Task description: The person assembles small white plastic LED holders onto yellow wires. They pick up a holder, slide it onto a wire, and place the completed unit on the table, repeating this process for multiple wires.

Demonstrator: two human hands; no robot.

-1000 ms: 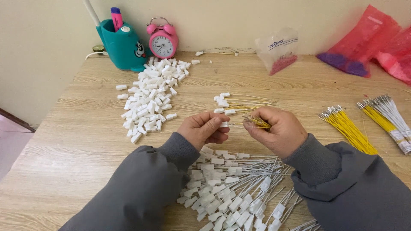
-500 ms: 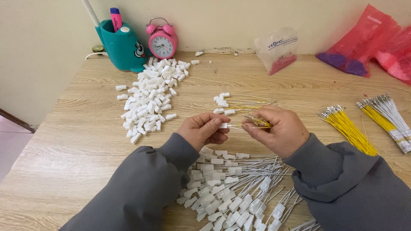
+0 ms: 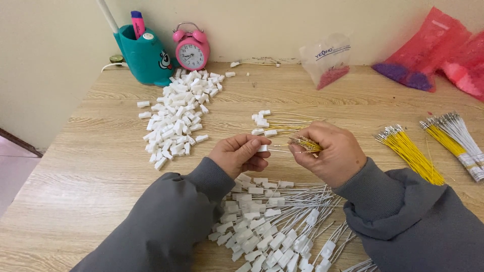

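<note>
My left hand (image 3: 239, 154) pinches a small white plastic connector (image 3: 262, 148) between thumb and fingers. My right hand (image 3: 328, 151) grips a little bunch of yellow and white wires (image 3: 305, 145), their metal tips pointing at the connector. The two hands sit close together over the middle of the wooden table (image 3: 96, 166). Below them lies a heap of finished white connectors with wires (image 3: 275, 221). A few more finished pieces (image 3: 264, 123) lie just beyond the hands.
A pile of loose white connectors (image 3: 179, 116) lies at the left. A teal pen holder (image 3: 143, 55) and pink alarm clock (image 3: 191, 48) stand at the back. Yellow wire bundles (image 3: 408, 151) and mixed bundles (image 3: 454, 136) lie right. A clear bag (image 3: 328, 60) and red bags (image 3: 443, 53) sit behind.
The hands have stayed in nearly the same place; the wire tips in my right hand have drawn slightly closer to the connector in my left.
</note>
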